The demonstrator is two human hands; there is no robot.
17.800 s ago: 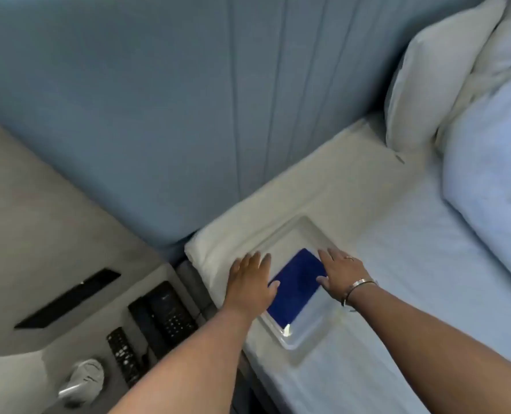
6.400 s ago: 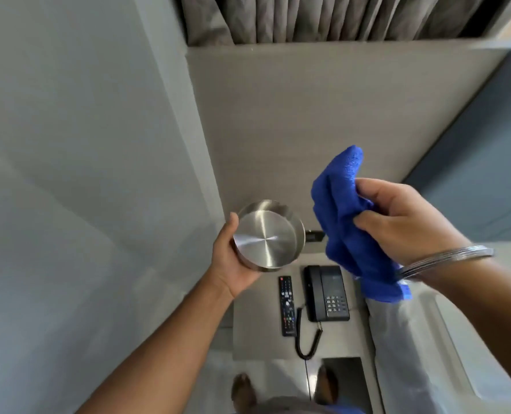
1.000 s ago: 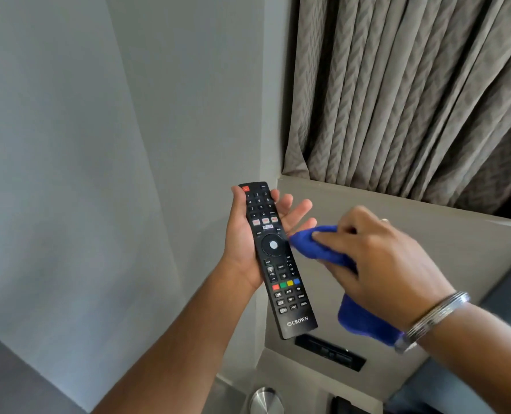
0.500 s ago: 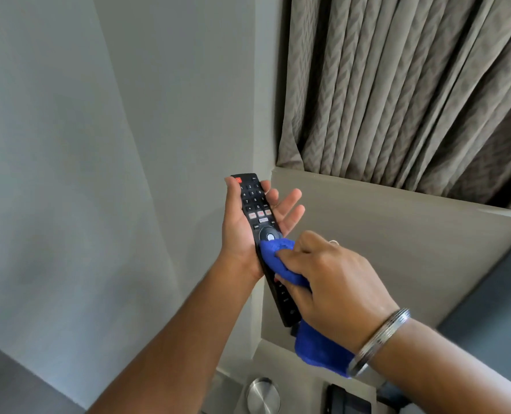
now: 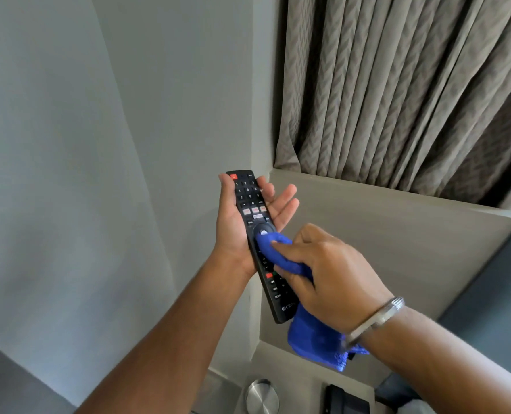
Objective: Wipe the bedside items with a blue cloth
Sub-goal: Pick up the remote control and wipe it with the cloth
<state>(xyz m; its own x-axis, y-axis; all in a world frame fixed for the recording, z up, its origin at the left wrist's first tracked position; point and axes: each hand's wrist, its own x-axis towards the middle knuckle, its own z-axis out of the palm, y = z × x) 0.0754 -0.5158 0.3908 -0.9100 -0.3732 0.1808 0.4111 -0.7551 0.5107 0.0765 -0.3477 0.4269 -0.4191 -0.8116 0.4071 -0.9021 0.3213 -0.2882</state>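
Observation:
A long black TV remote with coloured buttons lies face up in my left hand, which cradles it from below, thumb along its left edge. My right hand grips a bunched blue cloth and presses a fold of it onto the remote's middle, just below the round navigation pad. The cloth's tail hangs under my right wrist. The remote's middle buttons are hidden by the cloth and fingers.
Below, on the bedside table, stand a round steel container and the top of a black telephone. A beige wall panel is behind my hands, grey curtains above it, a plain grey wall on the left.
Over the last second the cloth in my right hand slid from the remote's right side onto its face and down its middle. The left hand kept holding the remote.

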